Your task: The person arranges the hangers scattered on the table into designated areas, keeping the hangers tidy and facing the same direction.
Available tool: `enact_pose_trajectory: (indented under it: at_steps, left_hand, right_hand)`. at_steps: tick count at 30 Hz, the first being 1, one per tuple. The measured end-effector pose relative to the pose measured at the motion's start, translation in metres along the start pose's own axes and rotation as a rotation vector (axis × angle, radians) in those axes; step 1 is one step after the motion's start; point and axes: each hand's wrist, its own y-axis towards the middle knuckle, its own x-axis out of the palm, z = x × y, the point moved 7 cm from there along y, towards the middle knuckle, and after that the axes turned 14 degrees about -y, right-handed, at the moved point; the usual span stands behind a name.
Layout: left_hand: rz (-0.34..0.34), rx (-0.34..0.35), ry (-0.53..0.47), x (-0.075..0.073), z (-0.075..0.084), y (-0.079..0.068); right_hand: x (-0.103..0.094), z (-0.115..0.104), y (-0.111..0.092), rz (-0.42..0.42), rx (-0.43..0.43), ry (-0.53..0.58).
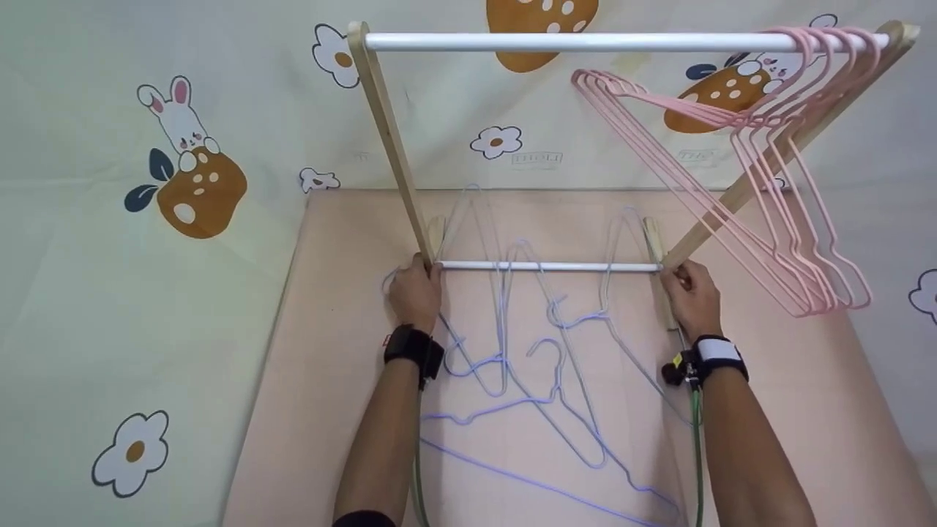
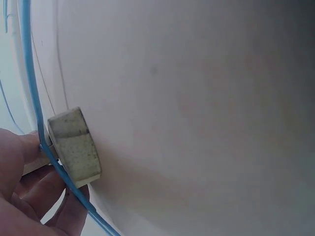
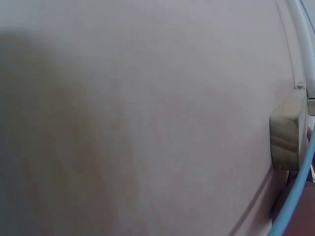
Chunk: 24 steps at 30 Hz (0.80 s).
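A small clothes rack with wooden uprights and a white top rail (image 1: 571,42) stands before me. My left hand (image 1: 416,296) grips its lower left corner, and my right hand (image 1: 692,298) holds the matching corner on the right. Between them runs the white lower bar (image 1: 549,266). In the left wrist view, the fingers lie around the wood behind a foot's end (image 2: 76,150), with a blue hanger wire (image 2: 33,83) crossing in front. The right wrist view has another wooden foot (image 3: 288,130) at its edge; most of that hand is out of frame.
Several pink hangers (image 1: 779,121) hang bunched at the top rail's right end. Several blue-purple wire hangers (image 1: 560,366) lie overlapping on the pinkish table (image 1: 293,410), some across the lower bar. A patterned cloth (image 1: 66,293) covers the wall behind and at the sides.
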Motion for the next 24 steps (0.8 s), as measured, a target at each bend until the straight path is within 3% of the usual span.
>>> enact_pose_trajectory:
  at_steps: [11, 17, 24]
  left_hand:
    - [-0.065, -0.018, -0.069, -0.008, -0.008, -0.009]
    - [-0.041, 0.074, -0.119, -0.008, -0.003, -0.006]
    - [-0.025, 0.133, -0.121, -0.029, 0.007, -0.01]
  right_hand:
    - [0.016, 0.007, -0.007, -0.056, -0.006, -0.003]
    - [0.003, 0.006, -0.004, -0.035, -0.015, -0.041]
    - [-0.001, 0.0, 0.002, -0.056, -0.018, -0.029]
